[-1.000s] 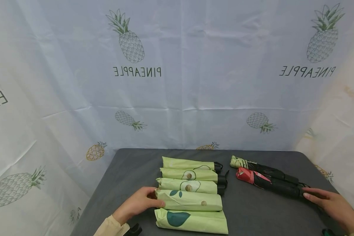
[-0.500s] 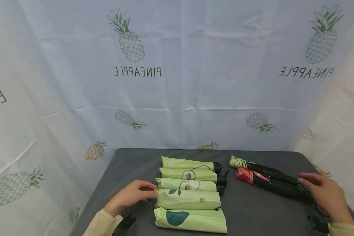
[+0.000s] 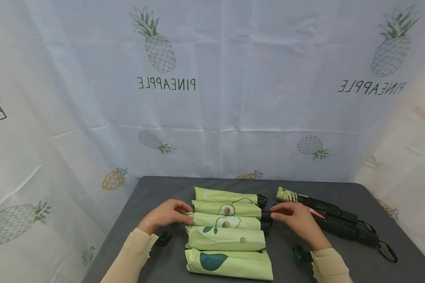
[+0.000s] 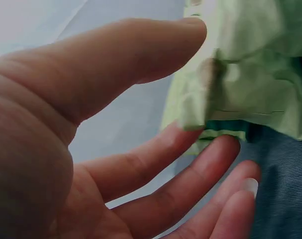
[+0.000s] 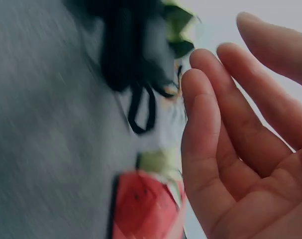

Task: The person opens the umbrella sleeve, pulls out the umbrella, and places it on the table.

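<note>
Several folded umbrellas in light green avocado-print sleeves lie side by side in a column; the third from the back [image 3: 205,221] has my left hand [image 3: 163,216] at its left end. In the left wrist view, the thumb and fingers are spread apart, with a fingertip right at the green sleeve's edge [image 4: 195,109]. My right hand [image 3: 299,222] is beside the black handles [image 3: 266,215] at the column's right side, fingers loosely bent. The right wrist view shows nothing in that palm, with blurred black handles [image 5: 133,55] and a red umbrella end [image 5: 148,206] beyond.
Two black folded umbrellas lie slanted at the right: one with a green end [image 3: 287,194], and one with a red part and a long black body [image 3: 350,230], partly behind my right hand. The dark grey table [image 3: 163,188] meets a pineapple-print curtain [image 3: 212,110].
My right hand has left the black umbrellas' handle ends and swung left to the green column. The left hand has shifted back from the fourth green umbrella to the third. The umbrellas stay put.
</note>
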### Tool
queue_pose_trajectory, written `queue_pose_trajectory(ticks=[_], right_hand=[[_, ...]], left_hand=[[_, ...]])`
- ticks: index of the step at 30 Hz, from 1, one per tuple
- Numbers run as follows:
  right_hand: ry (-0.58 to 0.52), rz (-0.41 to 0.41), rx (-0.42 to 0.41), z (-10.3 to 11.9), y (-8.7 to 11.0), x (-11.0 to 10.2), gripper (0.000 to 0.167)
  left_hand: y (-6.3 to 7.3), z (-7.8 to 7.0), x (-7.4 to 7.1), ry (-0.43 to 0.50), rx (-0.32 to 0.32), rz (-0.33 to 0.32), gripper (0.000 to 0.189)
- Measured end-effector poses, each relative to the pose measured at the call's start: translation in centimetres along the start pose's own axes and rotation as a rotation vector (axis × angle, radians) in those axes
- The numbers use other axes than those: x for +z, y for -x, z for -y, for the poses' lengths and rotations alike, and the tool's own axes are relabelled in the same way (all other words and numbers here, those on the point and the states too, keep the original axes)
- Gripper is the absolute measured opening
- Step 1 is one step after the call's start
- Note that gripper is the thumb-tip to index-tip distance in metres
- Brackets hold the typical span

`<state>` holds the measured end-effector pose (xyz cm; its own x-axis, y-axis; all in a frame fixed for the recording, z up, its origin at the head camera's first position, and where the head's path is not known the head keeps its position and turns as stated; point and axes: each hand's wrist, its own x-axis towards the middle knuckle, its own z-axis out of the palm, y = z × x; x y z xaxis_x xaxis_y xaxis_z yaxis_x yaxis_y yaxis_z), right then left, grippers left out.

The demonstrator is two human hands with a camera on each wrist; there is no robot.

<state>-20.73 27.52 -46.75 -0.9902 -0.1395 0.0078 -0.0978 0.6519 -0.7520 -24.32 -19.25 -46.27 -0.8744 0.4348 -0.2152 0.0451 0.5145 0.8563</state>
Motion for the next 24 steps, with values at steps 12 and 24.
queue_pose_trajectory(ticks=[12,24], right_hand=[[0.009,0.127,0.020,-0.4,-0.2,2.2,0.032],[-0.014,0.204,0.016,0.0,-0.3,2.7,0.040]], left_hand=[[-0.6,1.0,1.3,-0.034,-0.002,0.007,0.059],[-0.3,0.7,2.2,-0.048,-0.011,0.001,0.056]])
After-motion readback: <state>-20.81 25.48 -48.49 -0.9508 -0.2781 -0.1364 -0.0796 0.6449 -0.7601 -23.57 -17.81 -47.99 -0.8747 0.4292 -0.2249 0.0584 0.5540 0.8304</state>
